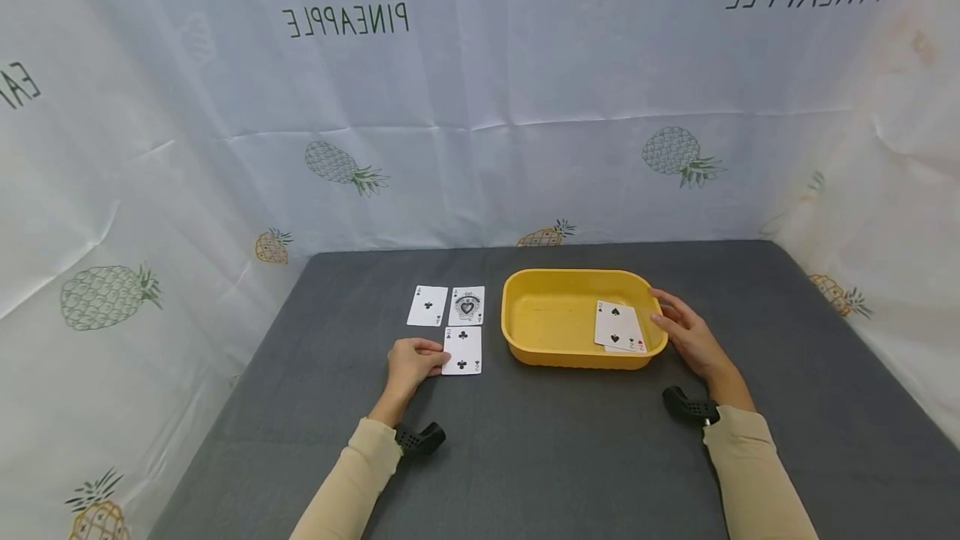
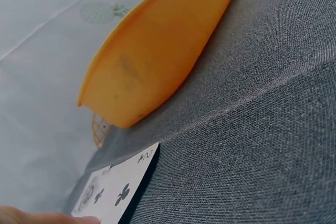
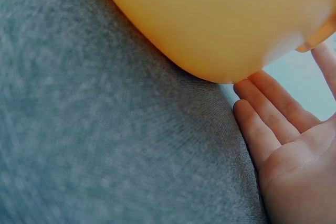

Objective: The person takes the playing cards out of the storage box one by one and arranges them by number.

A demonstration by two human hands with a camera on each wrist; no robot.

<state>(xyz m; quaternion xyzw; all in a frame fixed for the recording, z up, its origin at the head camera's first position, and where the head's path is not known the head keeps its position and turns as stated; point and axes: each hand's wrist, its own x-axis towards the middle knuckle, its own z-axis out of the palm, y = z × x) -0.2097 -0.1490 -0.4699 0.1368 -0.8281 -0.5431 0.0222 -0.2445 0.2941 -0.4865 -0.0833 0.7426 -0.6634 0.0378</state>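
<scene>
1. L hand point(image 1: 408, 367): fingers curled, pinching L edge of clubs card point(image 1: 464, 345) on worktop point(image 1: 570, 448).
2. R hand point(image 1: 693, 342): fingers nr-straight, touching tub point(image 1: 577, 359) at R end.
3. Just beyond clubs card: ornate card point(image 1: 467, 306), plain card point(image 1: 427, 306) beside it.
4. In tub: spades card point(image 1: 618, 326).

Three playing cards point(image 1: 462, 348) outside one yellow tray point(image 1: 551, 308), two (at least) inside, two hands point(image 1: 409, 365)
</scene>
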